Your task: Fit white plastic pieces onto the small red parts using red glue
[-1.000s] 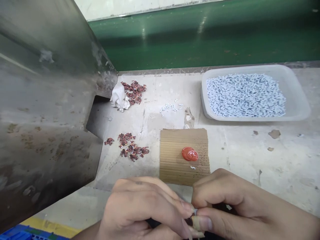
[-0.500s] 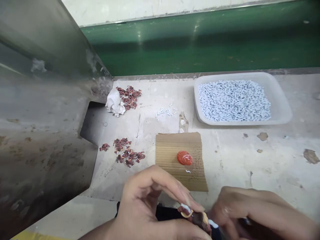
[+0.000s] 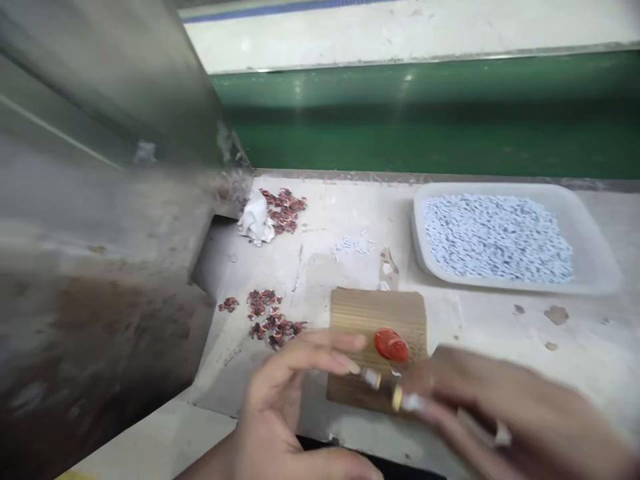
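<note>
A small dark brown figure (image 3: 390, 389) with yellowish bands and pale parts at its ends is blurred above the cardboard. My right hand (image 3: 495, 407) is closed, its fingertips pinching the figure's pale right end. My left hand (image 3: 295, 400) has its fingers stretched out and its thumb well apart from them; one fingertip is at or very near the figure's left end. Beneath lies a piece of corrugated cardboard (image 3: 350, 307) with a glossy red blob (image 3: 391, 345) on it. A tiny white curved piece (image 3: 395, 374) lies just below the blob.
A translucent plastic tub (image 3: 595, 267) full of tiny pale-blue pieces stands at right. Loose white pieces (image 3: 353, 245) lie mid-table. Reddish-brown figures (image 3: 273, 327) form clusters at left, near a crumpled white wad (image 3: 256, 219). A metal panel (image 3: 110, 233) blocks the left side.
The figure has come up from the near edge to above the cardboard. My left thumb and fingers have parted, and the right hand has moved up and left. The camera view has shifted.
</note>
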